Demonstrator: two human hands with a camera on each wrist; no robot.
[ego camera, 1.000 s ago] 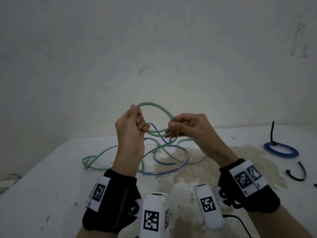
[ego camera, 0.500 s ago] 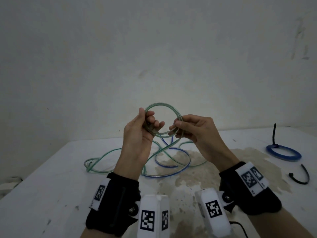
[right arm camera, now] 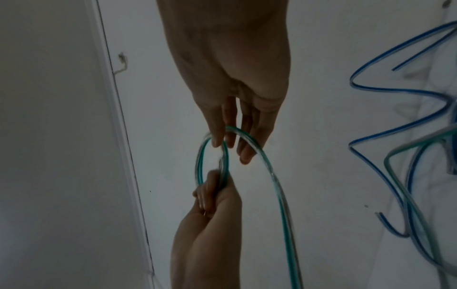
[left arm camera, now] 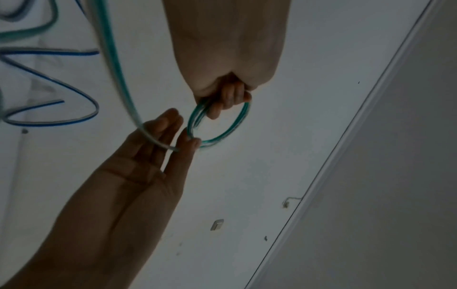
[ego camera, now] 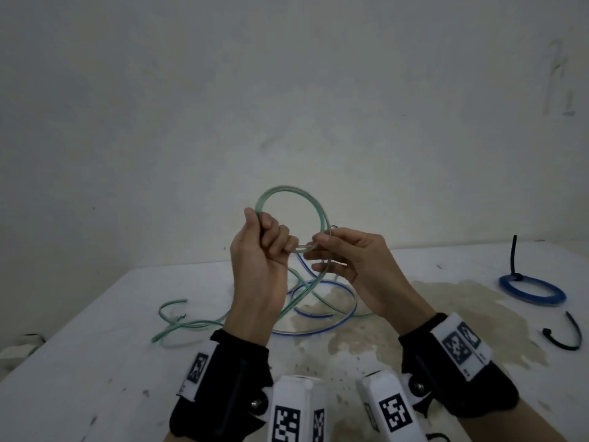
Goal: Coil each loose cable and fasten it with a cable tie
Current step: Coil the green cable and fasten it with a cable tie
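Note:
A clear cable with a green stripe [ego camera: 288, 194] is partly wound into a small coil held up over the white table [ego camera: 95, 330]. My left hand [ego camera: 264, 244] grips the coil's left side in a fist; the left wrist view shows its fingers curled round the green loop [left arm camera: 220, 125]. My right hand [ego camera: 322, 250] pinches the cable at the coil's right side, the strand crossing its fingers [right arm camera: 230, 133]. The green cable's loose tail [ego camera: 178, 327] trails on the table to the left. A blue-striped cable [ego camera: 322, 327] lies loose beneath my hands.
A blue cable coiled and fastened with a black tie [ego camera: 530, 290] lies at the right of the table. A loose curved black cable tie [ego camera: 564, 336] lies nearer the right edge. A brown stain [ego camera: 446, 314] spreads over the table's middle. A pale wall rises behind.
The coil has turned and risen a little between my hands. More green cable has been drawn up, so the loose tail on the table is shorter. My left hand has closed more tightly.

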